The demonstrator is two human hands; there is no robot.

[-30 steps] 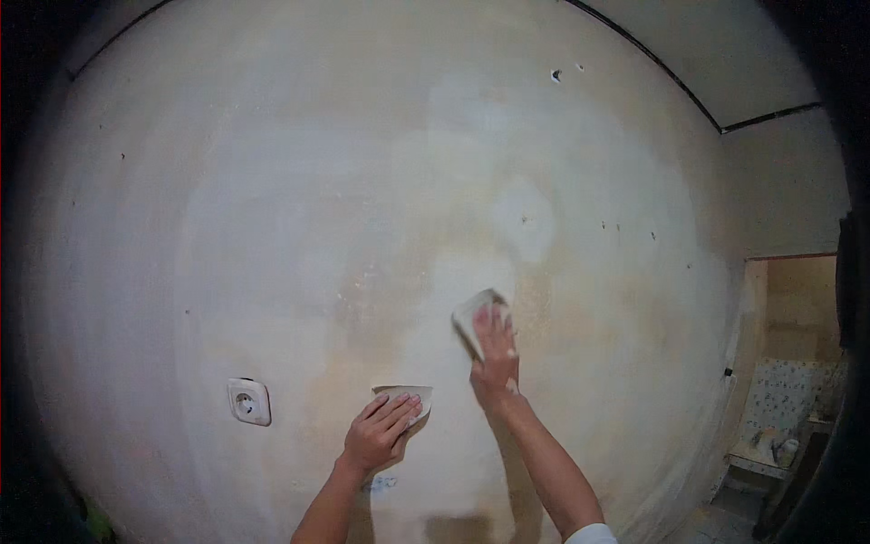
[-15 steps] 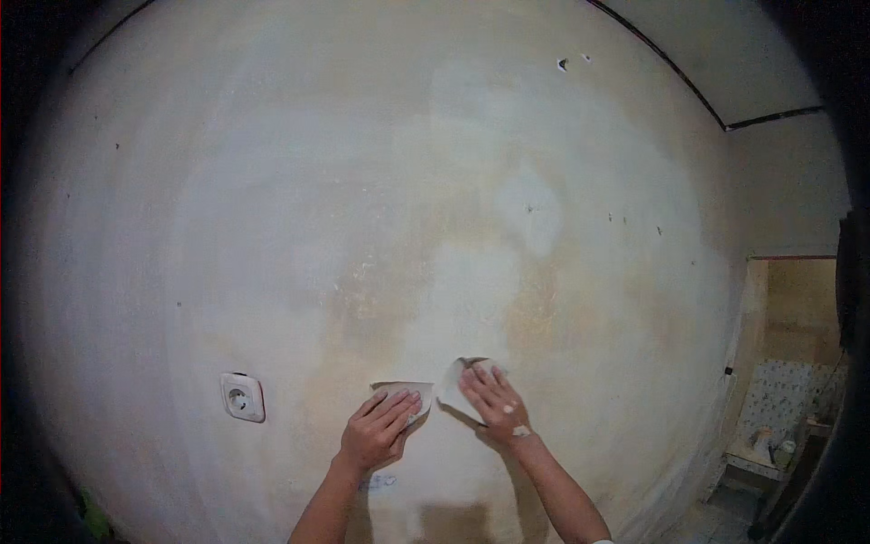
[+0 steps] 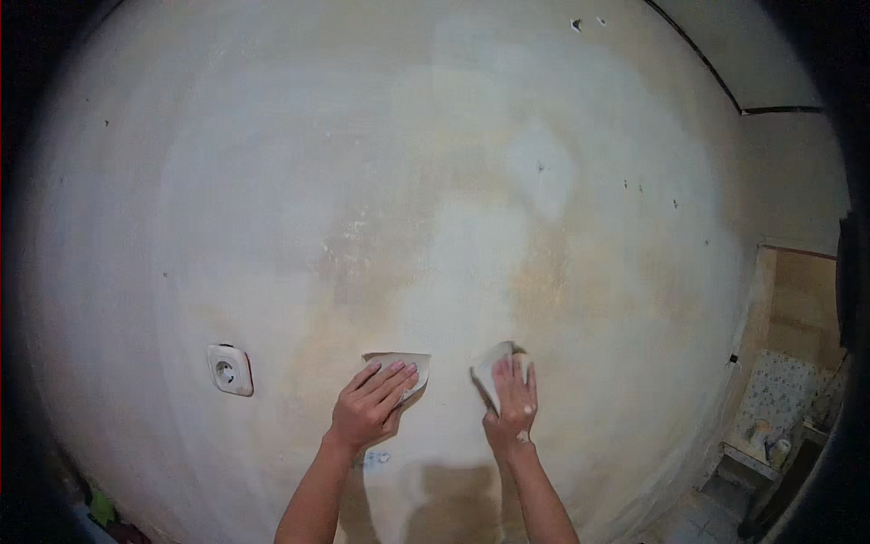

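Both hands press pieces of sandpaper to a pale, patchy wall (image 3: 476, 263). My left hand (image 3: 370, 406) holds one sheet of sandpaper (image 3: 417, 363) under its flattened fingers; the sheet's top edge and right corner stick out past them. To the right, my right hand (image 3: 513, 412) holds a second piece of sandpaper (image 3: 487, 370), with its fingers pointing up and slightly blurred. That piece bends away from the wall along its left edge, and its upper edge looks dark. A gap of bare wall separates the two sheets. White smudges mark the back of my right hand and wrist.
A white wall socket (image 3: 230, 370) sits left of my hands. Small holes (image 3: 576, 25) mark the upper wall. At the far right a doorway (image 3: 802, 299) shows a tiled ledge (image 3: 752, 453) with containers. Something green (image 3: 101, 508) lies at the lower left.
My right hand has shifted right with its sandpaper and turned more upright, widening the gap between the sheets. My left hand stays at nearly the same wall spot. The view has tilted slightly downward.
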